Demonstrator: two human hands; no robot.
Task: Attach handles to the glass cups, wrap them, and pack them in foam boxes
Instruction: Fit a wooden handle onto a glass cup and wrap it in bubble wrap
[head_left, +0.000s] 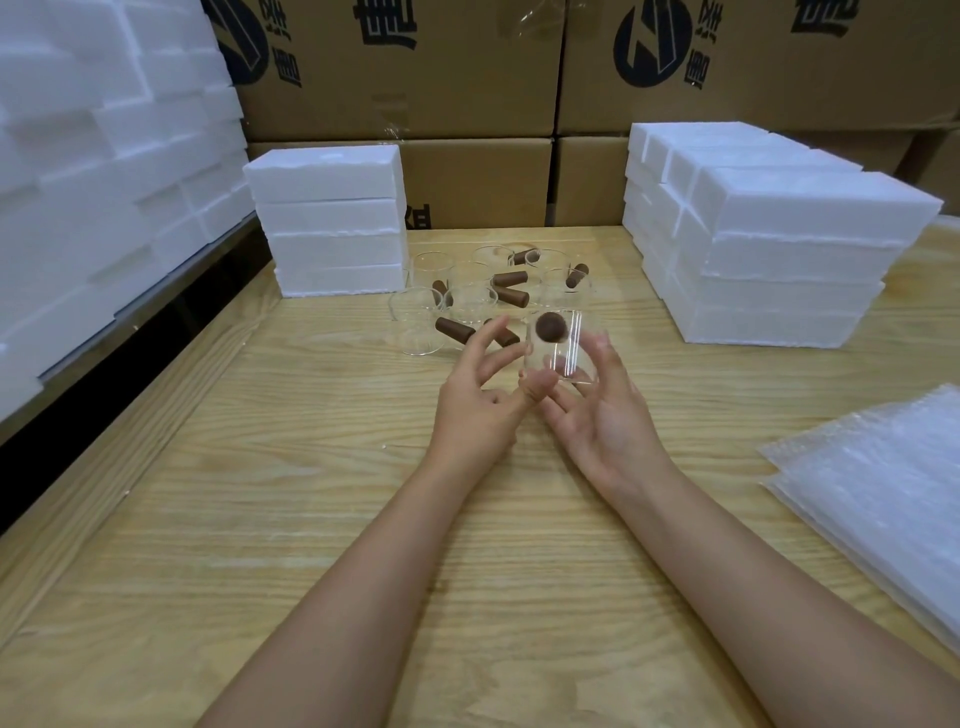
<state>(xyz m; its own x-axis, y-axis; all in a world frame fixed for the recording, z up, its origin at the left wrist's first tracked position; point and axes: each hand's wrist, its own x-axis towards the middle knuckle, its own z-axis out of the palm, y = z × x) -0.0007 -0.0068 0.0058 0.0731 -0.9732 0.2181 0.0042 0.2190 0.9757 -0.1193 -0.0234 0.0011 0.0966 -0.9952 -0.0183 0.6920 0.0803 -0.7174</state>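
A clear glass cup (566, 358) with a round brown wooden handle (548, 327) pointing toward me is held above the table. My right hand (597, 410) cradles it from below and the right, fingers around its wall. My left hand (480, 395) touches the cup's left side with thumb and fingertips, the other fingers spread. Behind them stand several more glass cups (415, 325) with brown handles (454, 329) attached.
White foam boxes are stacked at back left (327, 223), at back right (769, 249) and in a tall pile along the left edge (104, 171). Bubble-wrap sheets (893, 499) lie at the right. Cardboard cartons (467, 78) stand behind the wooden table (311, 493).
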